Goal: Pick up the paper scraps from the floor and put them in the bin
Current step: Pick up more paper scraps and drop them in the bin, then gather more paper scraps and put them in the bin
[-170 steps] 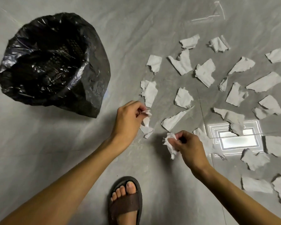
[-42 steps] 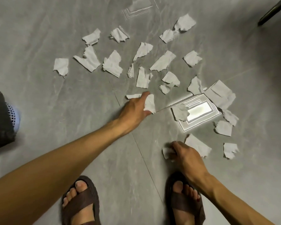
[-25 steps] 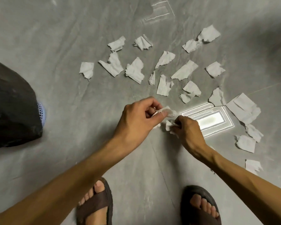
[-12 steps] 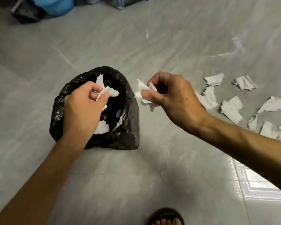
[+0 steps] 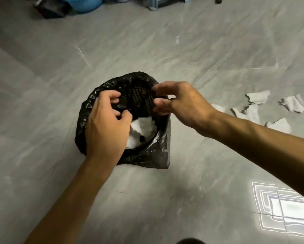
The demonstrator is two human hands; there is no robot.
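Note:
A small bin lined with a black plastic bag (image 5: 158, 152) stands on the grey floor in the middle of the view. White paper scraps (image 5: 142, 127) lie inside it. My left hand (image 5: 105, 127) hovers over the bin's left rim with fingers spread and nothing in it. My right hand (image 5: 181, 103) hangs above the right rim, fingers apart and empty. Several more torn paper scraps (image 5: 258, 96) lie on the floor at the right.
A blue tub (image 5: 84, 3) and a dark bag (image 5: 49, 7) stand along the far edge, with a pale stool leg (image 5: 154, 4) beside them. A bright light reflection (image 5: 286, 208) marks the floor at the lower right. A sandal toe (image 5: 189, 241) shows at the bottom edge.
Both hands carried scraps from the floor to the bin. Since half a second ago they have opened over it, and the scraps they held now lie inside.

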